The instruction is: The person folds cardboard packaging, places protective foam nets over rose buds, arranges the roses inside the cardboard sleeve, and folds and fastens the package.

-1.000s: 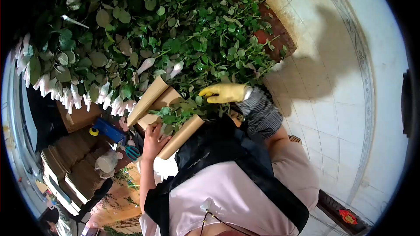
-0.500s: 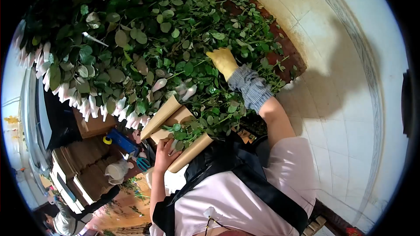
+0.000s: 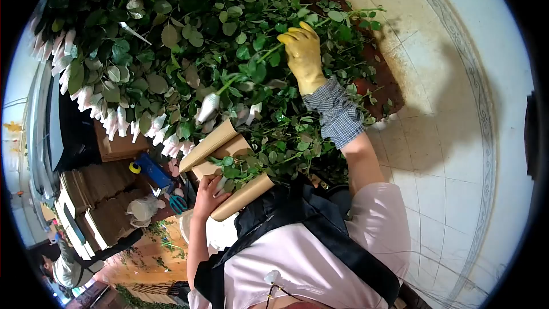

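Note:
My right hand (image 3: 303,54), in a yellow glove with a checked sleeve cover, is closed around the stem of a rose (image 3: 209,106). The wrapped pale bud hangs toward the lower left, and the leafy stem end sticks out beyond the glove to the upper right. Below, my bare left hand (image 3: 210,195) grips the left end of a brown paper sheet (image 3: 243,197) with curled edges; its fingertips are partly hidden by leaves. Leafy rose stems (image 3: 257,166) lie in this sheet. Around my right hand spreads a large heap of roses (image 3: 171,34).
White tiled wall (image 3: 440,137) bounds the right side. At lower left are stacked cardboard sheets (image 3: 97,191), a blue tape dispenser (image 3: 153,171), teal-handled scissors (image 3: 178,203) and a plastic bag (image 3: 143,210). Another person (image 3: 67,266) is farther off at lower left.
My right hand has risen from the heap, lifting the rose; its bud and stem now stand clear above the leaves. My left hand stays at the paper.

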`<state>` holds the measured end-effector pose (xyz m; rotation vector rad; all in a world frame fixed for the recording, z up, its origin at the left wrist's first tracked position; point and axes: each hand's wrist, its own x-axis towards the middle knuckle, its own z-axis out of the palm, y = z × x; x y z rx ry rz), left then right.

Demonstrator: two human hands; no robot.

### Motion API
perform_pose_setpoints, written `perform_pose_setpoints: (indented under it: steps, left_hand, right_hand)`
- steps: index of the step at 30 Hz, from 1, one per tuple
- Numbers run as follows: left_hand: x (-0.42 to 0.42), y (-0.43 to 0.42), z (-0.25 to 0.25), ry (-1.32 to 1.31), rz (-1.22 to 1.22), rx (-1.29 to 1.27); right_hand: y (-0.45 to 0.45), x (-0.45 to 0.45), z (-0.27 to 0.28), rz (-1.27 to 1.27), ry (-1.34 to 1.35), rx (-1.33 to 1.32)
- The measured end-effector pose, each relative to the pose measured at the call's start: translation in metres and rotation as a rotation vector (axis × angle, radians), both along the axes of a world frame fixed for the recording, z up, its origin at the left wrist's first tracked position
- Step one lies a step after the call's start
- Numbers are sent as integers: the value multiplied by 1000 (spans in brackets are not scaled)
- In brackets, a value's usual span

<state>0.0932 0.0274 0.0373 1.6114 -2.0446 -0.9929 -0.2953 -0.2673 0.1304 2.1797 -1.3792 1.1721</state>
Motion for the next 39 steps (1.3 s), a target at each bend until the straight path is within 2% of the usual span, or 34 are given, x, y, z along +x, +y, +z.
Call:
perform_pose_setpoints:
  steps: [1,2,3,5,6,10,13,15,16,17,18,19,21,23,24,25,27,28,29,31,32,33,35,37,39]
  left_hand:
    - [0,1,1,0,5,10]
    - [0,3,2,1,10,19]
    - [0,3,2,-25,-4,-13]
    - [1,2,2,5,-4,-8]
    - [2,-1,1,5,-5,-28]
    - [0,4,0,0,9,-34]
    - [1,3,-1,12,6,-11]
    - [-2,3,3,11,23,27]
    - [-2,2,4,10,29,38]
    - [-2,1,6,9,34,49]
    - [-2,1,3,21,46,46]
    - [-1,3,0,34,60,48]
    - [0,3,-2,32,60,33]
    - [-1,2,-2,34,53,12]
    - [-1,2,-1,34,50,8]
    - [-2,2,0,34,48,4]
    - [-2,2,2,29,51,34]
    - [-3,3,4,21,58,45]
    - [-4,3,4,23,60,46]
    - [-3,2,5,25,53,34]
    - [-3,2,5,9,50,39]
    - [-3,2,4,11,62,31]
    - [-1,4,4,-22,23,-13]
    - [-1,5,2,-18,44,16]
    - [0,5,2,-35,32,-12]
  right_hand:
    - [-3,10,2,-3,13,-15]
    - [-5,17,-2,7,7,86]
    - [-2,20,-5,-48,167,363]
    - [14,30,0,-24,294,378]
    - [24,33,5,34,196,155]
    - [41,25,46,-78,199,46]
    - [-1,14,40,-109,120,-130]
    - [-34,11,10,-166,167,-51]
    - [-43,9,-25,-256,270,158]
    - [-49,11,-65,-348,389,543]
    - [-41,12,-83,-338,451,961]
    - [-33,6,-119,-232,429,907]
    - [-21,-5,-138,-124,405,850]
    - [-22,-8,-124,-84,-195,842]
    - [-22,-13,-120,13,-317,682]
    - [-13,-12,-98,-59,-288,513]
    - [-5,-27,-74,-226,4,534]
    - [-2,-35,-77,-305,164,676]
    - [6,-48,-90,-312,379,511]
    - [6,-98,-185,-179,498,291]
    - [0,-90,-154,-196,636,612]
    - [-6,-101,-153,-123,599,584]
    - [-10,-91,-100,-197,428,525]
    - [13,-82,-31,-283,182,191]
    - [16,-95,-25,-206,-95,38]
